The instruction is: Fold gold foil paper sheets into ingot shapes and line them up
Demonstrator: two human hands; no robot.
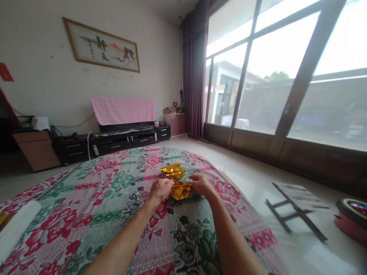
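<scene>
A folded gold foil paper ingot (181, 191) is held low over the cloth-covered table between my hands. My left hand (161, 190) is closed, its thumb and fingers pinching the ingot's left end. On the other side my right hand (202, 184) grips the right end near the thumb, with the index finger stretched out above it. Just beyond lie several more gold foil ingots (173, 172), bunched close together on the tablecloth (114, 206). The fingertips' exact contact with the foil is partly hidden.
A white roll-like object (21, 225) lies at the table's left edge. On the floor to the right stand a folding stool (301, 196) and a red-and-black round-topped item (354, 217). A black TV cabinet (123, 143) lines the far wall.
</scene>
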